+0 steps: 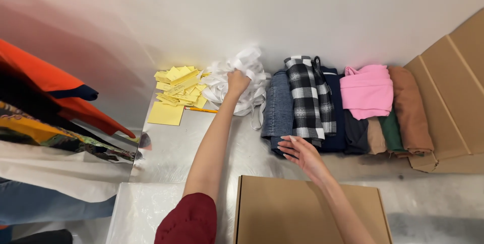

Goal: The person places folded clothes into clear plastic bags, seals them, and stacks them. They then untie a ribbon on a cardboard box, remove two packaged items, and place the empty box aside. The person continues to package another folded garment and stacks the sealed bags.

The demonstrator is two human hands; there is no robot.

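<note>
the left hand (238,81) is stretched far out across the tabletop (171,148), its fingers closed into the pile of white straps (242,80) heaped against the back wall. it has a bunch of the white stuff pinched in its grip, though which single piece it has caught i cannot tell, since the pile is a tangle. just left of that hand lies a scatter of yellow paper slips (177,92), with an orange pencil (200,110) touching the near edge of them.

the right hand (301,152) is open, fingers spread and loose, holding nothing; its fingertips are just touching the near end of the folded blue denim (277,110). beyond it stands a row of folded clothes, packed side by side: a black and white checked shirt (305,97), a pink top (367,90), a brown piece (411,107) at the far end. a flat cardboard box (307,211) sits close in front of the person, just below the right wrist.

to my eye the grab at the straps wants care: a slow lift, straight up, would let one length come free of the loops rather than dragging the whole heap over the paper slips. the right hand looks well placed to steady the denim stack so nothing topples sideways.
</note>
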